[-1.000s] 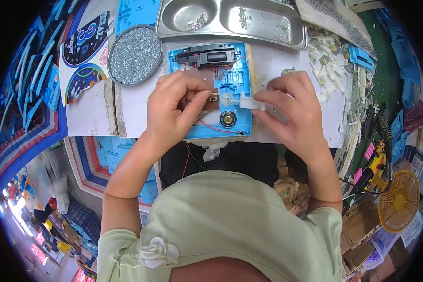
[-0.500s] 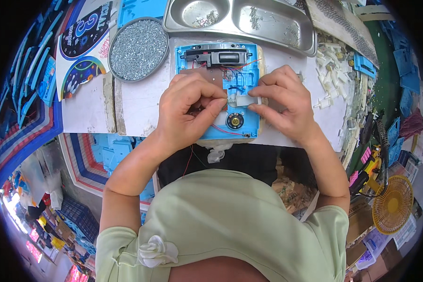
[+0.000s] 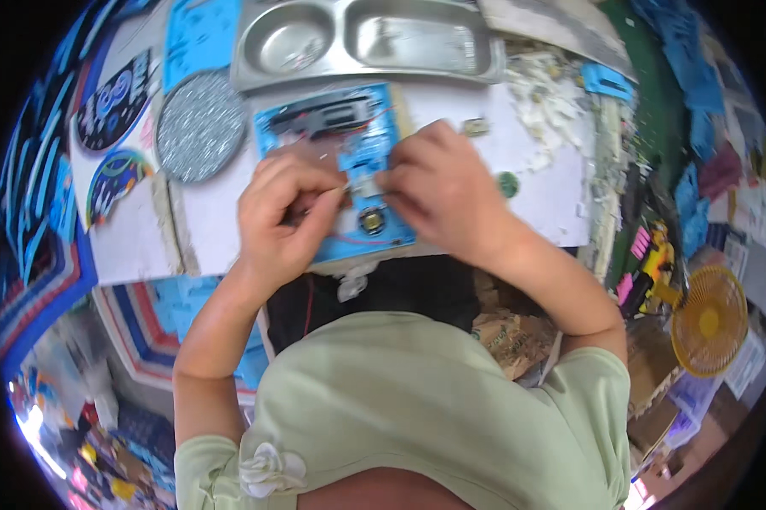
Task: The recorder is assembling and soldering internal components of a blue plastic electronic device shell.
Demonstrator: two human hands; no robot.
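A blue plastic housing (image 3: 386,127) lies on the worktable in front of me, with a black module (image 3: 323,115) along its far side, thin wires and a round speaker (image 3: 372,221) near its front. Across the middle of it sits a small white plastic piece (image 3: 366,185). My left hand (image 3: 283,212) pinches thumb and fingertips together at the piece's left end. At its right end the bent fingers of my right hand (image 3: 442,191) close on it. Both hands hide parts of the housing, and the picture is blurred.
Left of the housing stands a round tray of small metal screws (image 3: 200,126). A steel compartment tray (image 3: 368,76) lies beyond it. White plastic parts (image 3: 540,102) are heaped at the right, near a small green disc (image 3: 508,184). A yellow fan (image 3: 709,321) stands far right.
The whole view has shifted, so the table and housing appear further left. Both hands stay at the white piece. The green disc and a small part now show beside my right hand.
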